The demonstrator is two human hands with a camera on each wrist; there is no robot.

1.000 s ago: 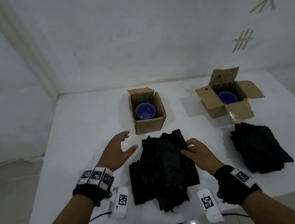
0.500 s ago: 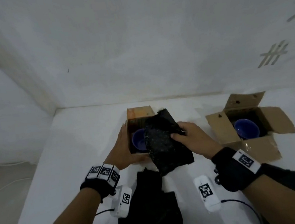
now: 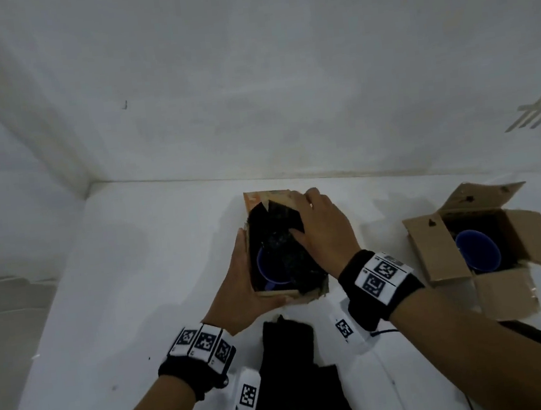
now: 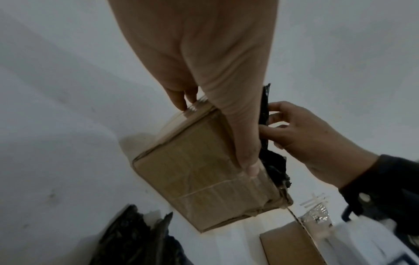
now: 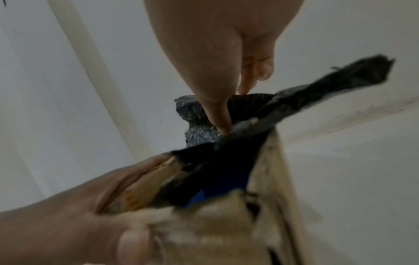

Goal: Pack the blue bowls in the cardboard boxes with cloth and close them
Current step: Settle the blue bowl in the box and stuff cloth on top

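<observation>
Comparing the head view with half a second earlier, the black cloth [image 3: 281, 237] has gone from hanging above the near cardboard box [image 3: 292, 294] to lying inside it, over most of the blue bowl [image 3: 272, 273], whose near rim alone shows. The right hand [image 3: 324, 229] has moved with it and now lies over the box's right wall, fingers reaching to the far edge, thumb pressed on the cloth. The left hand [image 3: 241, 285] has stayed on the box's left wall, palm flat against it, thumb curled round the near corner. Right of this box stands the second cardboard box [image 3: 436, 250], flaps open, holding the second blue bowl [image 3: 478, 250]. Nearer than the first box, a cloth pile [image 3: 294, 370] lies on the white desk [image 3: 120, 289].

From the left wrist, the left hand [image 4: 204, 62] grips the box [image 4: 204, 170], thumb along its top edge, fingers at the far corner; the right hand [image 4: 301, 132] pinches the cloth [image 4: 272, 165] just beside it.

From the right wrist, blurred, the thumb of the right hand [image 5: 217, 62] pushes cloth [image 5: 226, 161] into the box [image 5: 204, 233]; a blue sliver of bowl [image 5: 199, 195] shows beneath.
</observation>
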